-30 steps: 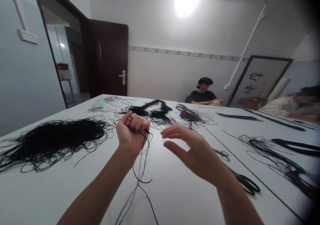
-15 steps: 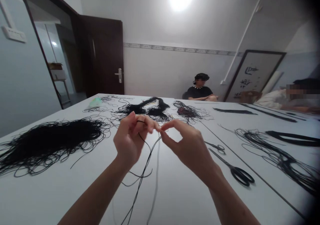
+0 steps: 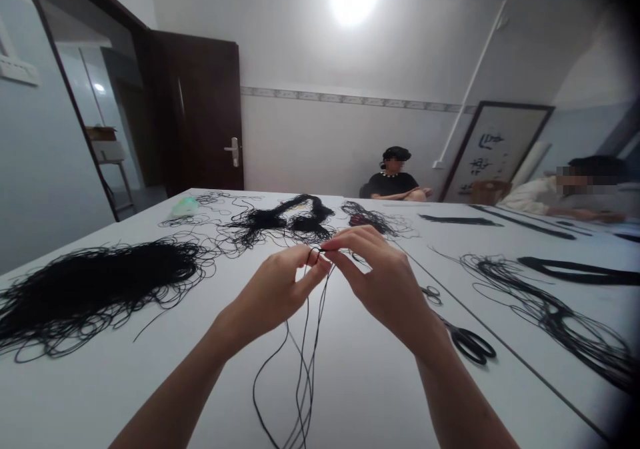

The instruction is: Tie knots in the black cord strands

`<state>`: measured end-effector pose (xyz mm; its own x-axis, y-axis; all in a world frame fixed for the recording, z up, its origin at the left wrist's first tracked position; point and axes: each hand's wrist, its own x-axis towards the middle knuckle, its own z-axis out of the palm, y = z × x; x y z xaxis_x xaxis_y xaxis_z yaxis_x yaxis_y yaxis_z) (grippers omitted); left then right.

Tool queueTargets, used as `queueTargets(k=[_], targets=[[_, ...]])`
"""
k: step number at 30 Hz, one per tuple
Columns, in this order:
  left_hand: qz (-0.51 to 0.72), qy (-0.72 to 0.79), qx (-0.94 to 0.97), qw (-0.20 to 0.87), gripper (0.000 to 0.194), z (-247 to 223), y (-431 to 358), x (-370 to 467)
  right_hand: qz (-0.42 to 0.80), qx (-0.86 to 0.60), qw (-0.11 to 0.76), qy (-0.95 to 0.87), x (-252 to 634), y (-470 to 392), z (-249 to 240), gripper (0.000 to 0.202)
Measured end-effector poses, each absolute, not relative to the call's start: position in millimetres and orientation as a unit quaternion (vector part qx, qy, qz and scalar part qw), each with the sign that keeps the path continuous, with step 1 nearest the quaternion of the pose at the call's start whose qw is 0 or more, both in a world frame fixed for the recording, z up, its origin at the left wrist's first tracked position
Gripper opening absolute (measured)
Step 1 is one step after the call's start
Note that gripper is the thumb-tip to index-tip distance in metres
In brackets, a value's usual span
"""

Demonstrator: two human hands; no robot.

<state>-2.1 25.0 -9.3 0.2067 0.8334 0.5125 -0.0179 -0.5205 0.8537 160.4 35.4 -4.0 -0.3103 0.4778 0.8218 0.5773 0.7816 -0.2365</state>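
Thin black cords [image 3: 314,349] hang in several strands from between my fingers down over the white table [image 3: 200,396]. My left hand [image 3: 280,286] pinches the cord between thumb and fingers, and a small loop shows at its fingertips. Right beside it, my right hand [image 3: 377,272] is closed on the same cord, thumb against fingers, the two hands' tips nearly touching. Whether there is a knot at the pinch is too small to tell. Black-handled scissors [image 3: 473,342] lie by my right forearm, partly hidden behind it, and a smaller pair of scissors [image 3: 431,294] lies just beyond.
A big heap of black cord [image 3: 105,289] covers the table's left side. More tangled cord [image 3: 285,219] lies ahead, near a pale green item [image 3: 185,207]. Loose cord bundles [image 3: 555,309] spread at right. One person [image 3: 395,179] sits beyond the table, another [image 3: 575,186] at far right.
My left hand has turned palm-down and now pinches the cord close to my right fingertips; before, the cord was looped over its raised fingers. The view has shifted slightly rightward.
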Motion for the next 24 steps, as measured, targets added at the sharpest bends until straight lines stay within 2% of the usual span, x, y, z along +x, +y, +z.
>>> queueTargets(k=[2, 11, 21, 24], targets=[[0.550, 0.290, 0.669, 0.407, 0.023, -11, 26, 1, -0.034, -0.334, 0.500, -0.799, 161, 35, -3, 0.006], [0.465, 0.218, 0.632, 0.580, 0.033, -32, 19, 11, 0.092, -0.342, 0.523, -0.776, 157, 43, 18, 0.007], [0.385, 0.347, 0.693, 0.502, 0.026, -65, 1, -10, 0.276, -0.309, 0.571, -0.709, 155, 49, 112, 0.010], [0.359, 0.369, 0.714, 0.475, 0.023, -67, 0, -17, 0.312, -0.297, 0.568, -0.701, 158, 40, 142, 0.028]])
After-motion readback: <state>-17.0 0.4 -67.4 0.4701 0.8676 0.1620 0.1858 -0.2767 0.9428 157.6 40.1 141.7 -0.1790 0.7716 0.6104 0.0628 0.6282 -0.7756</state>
